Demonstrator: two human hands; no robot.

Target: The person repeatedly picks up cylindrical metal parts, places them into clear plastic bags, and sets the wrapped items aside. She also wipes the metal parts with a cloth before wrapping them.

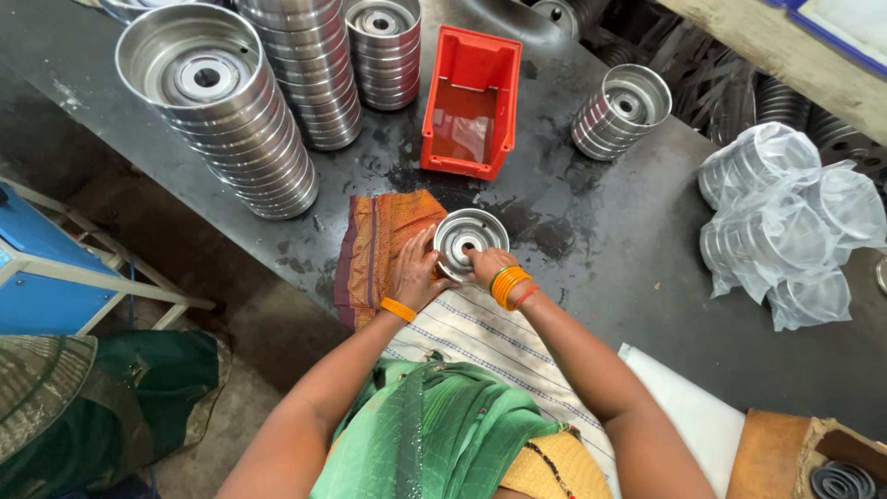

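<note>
A round shiny metal pulley part lies flat on the dark table, partly on a brown-orange cloth. My left hand rests on the cloth with its fingers against the part's left rim. My right hand, with orange bangles at the wrist, presses on the part's near rim, fingers reaching toward its centre hub. Both hands hold the same part.
Tall stacks of the same metal parts stand at the back left, a short stack at the back right. An empty red bin sits behind the part. Plastic-wrapped parts lie at right. A blue frame stands at left.
</note>
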